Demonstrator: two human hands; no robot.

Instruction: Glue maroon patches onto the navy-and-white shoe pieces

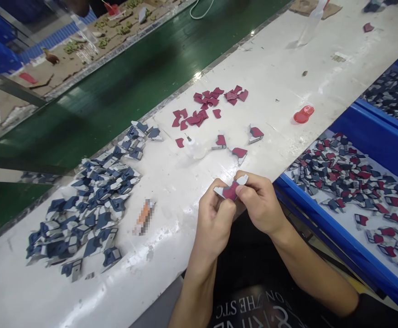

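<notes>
Between my two hands, near the table's front edge, is a small grey plastic part with a dark red patch (230, 191) on its face. My left hand (215, 218) is closed on its left end, and my right hand (260, 200) grips its right end with the thumb on the red patch. Just beyond lie three similar grey parts with red patches (239, 153). Behind them is a scatter of loose dark red pieces (199, 117). A clear bottle with a thin needle tip (190, 141) is close to these pieces.
A heap of grey and dark blue parts (96, 200) covers the left of the white table (171, 255). Blue bins (369, 130) at the right hold many parts. A red cap-like item (303, 114) and a clear bottle (311, 23) stand farther off. Behind runs a green belt (133, 77).
</notes>
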